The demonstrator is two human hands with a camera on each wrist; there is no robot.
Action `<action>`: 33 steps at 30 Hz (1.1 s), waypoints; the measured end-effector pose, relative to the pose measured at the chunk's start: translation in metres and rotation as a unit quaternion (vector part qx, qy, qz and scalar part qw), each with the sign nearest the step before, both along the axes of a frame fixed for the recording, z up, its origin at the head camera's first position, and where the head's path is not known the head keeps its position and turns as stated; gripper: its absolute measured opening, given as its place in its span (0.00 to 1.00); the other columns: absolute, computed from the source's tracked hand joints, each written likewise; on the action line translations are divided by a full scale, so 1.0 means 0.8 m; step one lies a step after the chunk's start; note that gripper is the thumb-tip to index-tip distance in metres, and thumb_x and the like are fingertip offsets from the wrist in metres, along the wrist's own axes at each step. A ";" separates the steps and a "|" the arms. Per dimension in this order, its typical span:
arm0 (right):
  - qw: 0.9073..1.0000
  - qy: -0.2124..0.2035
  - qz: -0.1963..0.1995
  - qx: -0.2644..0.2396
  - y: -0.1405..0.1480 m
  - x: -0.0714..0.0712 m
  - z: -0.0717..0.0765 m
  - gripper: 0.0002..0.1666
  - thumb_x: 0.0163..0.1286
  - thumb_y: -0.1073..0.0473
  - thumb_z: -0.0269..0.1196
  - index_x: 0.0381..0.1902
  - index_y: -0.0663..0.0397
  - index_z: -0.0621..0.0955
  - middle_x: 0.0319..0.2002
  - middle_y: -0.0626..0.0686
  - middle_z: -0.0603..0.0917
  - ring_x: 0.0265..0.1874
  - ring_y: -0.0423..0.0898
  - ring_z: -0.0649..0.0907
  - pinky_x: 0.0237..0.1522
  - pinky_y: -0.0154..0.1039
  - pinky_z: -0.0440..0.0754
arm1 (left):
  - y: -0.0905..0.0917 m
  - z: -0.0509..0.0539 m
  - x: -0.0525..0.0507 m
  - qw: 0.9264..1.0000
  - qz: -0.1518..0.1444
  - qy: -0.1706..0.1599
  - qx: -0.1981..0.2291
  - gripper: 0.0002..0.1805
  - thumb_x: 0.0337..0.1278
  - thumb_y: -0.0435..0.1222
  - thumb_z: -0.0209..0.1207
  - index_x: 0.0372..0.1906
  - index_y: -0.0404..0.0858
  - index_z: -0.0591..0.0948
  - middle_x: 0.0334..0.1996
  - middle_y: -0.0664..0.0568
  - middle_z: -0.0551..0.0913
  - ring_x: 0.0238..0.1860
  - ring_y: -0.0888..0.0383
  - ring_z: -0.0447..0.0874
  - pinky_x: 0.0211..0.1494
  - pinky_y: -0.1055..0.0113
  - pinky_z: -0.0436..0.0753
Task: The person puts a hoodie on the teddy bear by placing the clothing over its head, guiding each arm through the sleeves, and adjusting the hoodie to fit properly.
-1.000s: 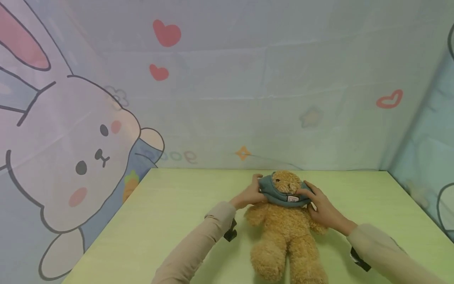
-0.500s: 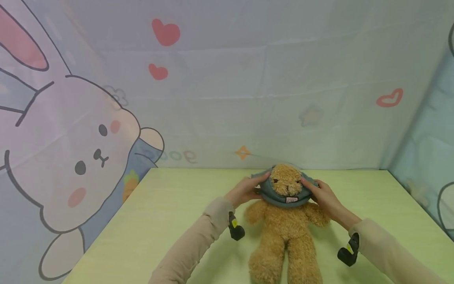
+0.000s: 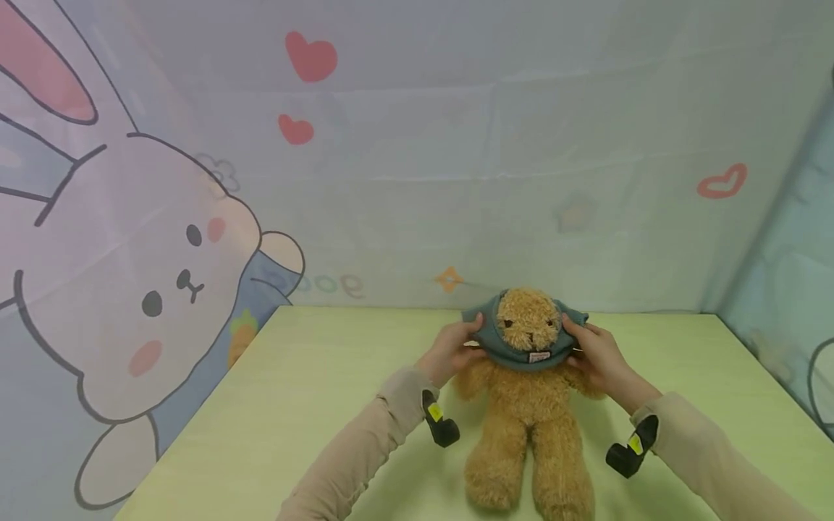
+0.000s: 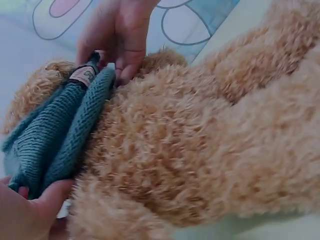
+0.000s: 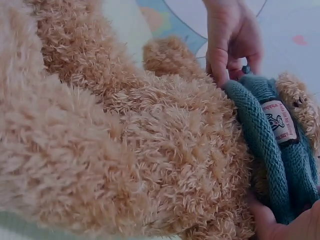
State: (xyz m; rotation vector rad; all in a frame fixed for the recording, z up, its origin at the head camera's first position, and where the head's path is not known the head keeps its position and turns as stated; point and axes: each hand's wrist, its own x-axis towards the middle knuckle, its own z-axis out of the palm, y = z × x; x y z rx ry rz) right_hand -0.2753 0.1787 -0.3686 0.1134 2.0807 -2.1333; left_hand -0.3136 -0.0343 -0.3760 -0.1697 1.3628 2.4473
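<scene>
1. A cloth backdrop (image 3: 417, 181) rose behind everything at twelve o'clock, its printed rabbit (image 3: 111, 289) toward nine.
2. The green table (image 3: 345, 347) carried the teddy bear, between four and five o'clock from the head view's centre.
3. The teddy bear (image 3: 529, 401) lay face up, feet toward six. Nothing gripped its body, so a lopsided pull could probably drag or turn it.
4. A knit garment (image 3: 513, 357) ringed its face. The ears did not show; one-sided tugging could likely snag the knit on them or the fur.
5. The left hand (image 3: 449, 351) pinched the knit between eight and nine o'clock of the face, the right hand (image 3: 599, 358) near four; both covered its sides.
6. The left wrist camera (image 3: 444, 432) and right wrist camera (image 3: 624, 459) hung near the bear, and might brush it.
7. A label (image 3: 538, 357) sat at six, below the muzzle.
</scene>
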 end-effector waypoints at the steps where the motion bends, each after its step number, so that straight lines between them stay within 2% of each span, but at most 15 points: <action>1: 1.000 0.009 0.000 -0.009 0.001 0.001 0.000 0.44 0.66 0.42 0.48 0.68 0.64 0.47 0.31 0.37 0.73 0.26 0.30 0.78 0.28 0.29 0.75 | 0.002 0.000 0.000 1.000 0.008 -0.002 0.012 0.19 0.61 0.35 0.49 0.54 0.29 0.68 0.41 0.45 0.69 0.44 0.53 0.73 0.62 0.50 0.66; 4: 0.998 0.029 -0.021 -0.046 0.002 0.005 -0.002 0.30 0.69 0.49 0.45 0.65 0.54 0.57 0.30 0.36 0.74 0.24 0.31 0.77 0.23 0.29 0.73 | 0.005 -0.002 0.002 0.999 0.018 -0.001 0.042 0.19 0.63 0.34 0.47 0.56 0.29 0.66 0.39 0.47 0.67 0.48 0.51 0.73 0.63 0.49 0.64; 6: 0.996 0.035 -0.040 -0.076 0.002 0.006 -0.003 0.20 0.70 0.52 0.44 0.58 0.48 0.64 0.30 0.36 0.74 0.24 0.31 0.78 0.21 0.30 0.72 | 0.006 -0.003 0.003 0.998 0.018 0.000 0.064 0.21 0.64 0.34 0.45 0.59 0.30 0.64 0.45 0.45 0.67 0.57 0.47 0.69 0.64 0.49 0.62; 8: 0.993 0.031 -0.064 -0.097 0.001 0.006 -0.005 0.12 0.70 0.53 0.43 0.49 0.46 0.66 0.28 0.36 0.75 0.22 0.31 0.78 0.21 0.30 0.72 | 0.007 -0.005 0.003 0.996 0.014 -0.001 0.088 0.22 0.65 0.33 0.43 0.62 0.31 0.60 0.54 0.41 0.65 0.63 0.45 0.61 0.66 0.48 0.59; 10: 0.991 0.022 -0.081 -0.106 0.000 0.004 -0.008 0.13 0.71 0.53 0.42 0.50 0.47 0.66 0.29 0.38 0.74 0.24 0.31 0.78 0.24 0.29 0.74 | 0.008 -0.006 0.004 0.995 0.010 0.006 0.095 0.23 0.66 0.33 0.41 0.64 0.32 0.57 0.61 0.38 0.61 0.65 0.44 0.57 0.66 0.47 0.56; 13: 0.989 0.004 -0.094 -0.110 -0.001 0.000 -0.013 0.24 0.71 0.53 0.40 0.63 0.54 0.59 0.36 0.40 0.72 0.27 0.29 0.76 0.31 0.27 0.76 | 0.009 -0.009 0.003 0.996 0.006 0.018 0.088 0.23 0.67 0.34 0.39 0.64 0.33 0.56 0.63 0.37 0.59 0.65 0.43 0.57 0.67 0.46 0.55; 15: 0.990 -0.002 -0.094 -0.110 0.000 -0.003 -0.017 0.29 0.71 0.53 0.39 0.67 0.58 0.53 0.40 0.42 0.70 0.29 0.28 0.75 0.34 0.26 0.77 | 0.009 -0.011 0.002 0.998 0.007 0.032 0.059 0.22 0.67 0.35 0.40 0.63 0.34 0.57 0.59 0.38 0.66 0.61 0.44 0.64 0.64 0.49 0.62; 17: 0.990 -0.005 -0.085 -0.116 0.001 -0.003 -0.021 0.27 0.71 0.52 0.39 0.65 0.54 0.55 0.42 0.42 0.68 0.30 0.27 0.74 0.35 0.25 0.75 | 0.009 -0.015 0.001 0.999 0.009 0.045 0.025 0.15 0.66 0.37 0.42 0.53 0.35 0.64 0.47 0.42 0.74 0.47 0.50 0.75 0.51 0.59 0.74; 19: 0.990 -0.006 -0.076 -0.122 0.004 -0.003 -0.023 0.21 0.70 0.50 0.40 0.59 0.49 0.59 0.41 0.42 0.67 0.30 0.28 0.73 0.33 0.25 0.74 | 0.010 -0.018 0.001 0.998 0.011 0.061 -0.011 0.09 0.64 0.39 0.45 0.42 0.39 0.64 0.36 0.49 0.75 0.35 0.57 0.76 0.36 0.68 0.75; 21: 0.991 -0.005 -0.062 -0.122 0.006 -0.002 -0.023 0.25 0.69 0.47 0.42 0.60 0.48 0.55 0.46 0.43 0.66 0.34 0.29 0.73 0.33 0.26 0.72 | 0.012 -0.020 0.002 0.996 0.012 0.078 -0.038 0.11 0.62 0.42 0.48 0.40 0.40 0.61 0.33 0.53 0.74 0.31 0.61 0.75 0.30 0.70 0.72; 22: 0.991 -0.004 -0.049 -0.127 0.007 -0.002 -0.022 0.28 0.69 0.46 0.43 0.62 0.46 0.51 0.51 0.47 0.65 0.41 0.33 0.74 0.38 0.27 0.73 | 0.012 -0.021 0.002 0.995 0.007 0.088 -0.046 0.13 0.61 0.43 0.50 0.41 0.41 0.61 0.37 0.50 0.74 0.34 0.59 0.77 0.33 0.70 0.74; 24: 0.990 -0.001 -0.024 -0.139 0.005 -0.001 -0.019 0.42 0.67 0.45 0.47 0.67 0.46 0.36 0.64 0.56 0.54 0.57 0.43 0.69 0.53 0.33 0.71 | 0.014 -0.021 0.002 0.992 0.000 0.101 -0.070 0.27 0.57 0.44 0.55 0.56 0.40 0.58 0.53 0.45 0.70 0.52 0.53 0.74 0.50 0.61 0.76; 26: 0.991 0.000 -0.001 -0.135 0.002 -0.002 -0.015 0.54 0.66 0.45 0.49 0.65 0.45 0.21 0.69 0.57 0.34 0.68 0.52 0.51 0.65 0.41 0.59 | 0.015 -0.021 0.002 0.989 -0.014 0.114 -0.098 0.40 0.53 0.44 0.59 0.65 0.39 0.50 0.64 0.43 0.58 0.64 0.48 0.61 0.63 0.51 0.65; 28: 0.990 -0.002 0.014 -0.137 0.000 -0.003 -0.013 0.56 0.66 0.48 0.51 0.62 0.42 0.17 0.67 0.57 0.22 0.69 0.54 0.37 0.69 0.48 0.46 | 0.016 -0.020 0.002 0.983 -0.023 0.124 -0.135 0.46 0.49 0.44 0.61 0.68 0.40 0.47 0.68 0.42 0.50 0.68 0.46 0.53 0.65 0.47 0.59; 33: 0.995 -0.014 0.021 -0.100 0.001 -0.002 -0.012 0.54 0.68 0.52 0.48 0.61 0.43 0.15 0.65 0.57 0.17 0.68 0.56 0.33 0.68 0.50 0.45 | 0.015 -0.018 0.004 0.969 -0.028 0.130 -0.207 0.40 0.50 0.43 0.60 0.64 0.36 0.54 0.65 0.40 0.55 0.64 0.45 0.61 0.62 0.49 0.65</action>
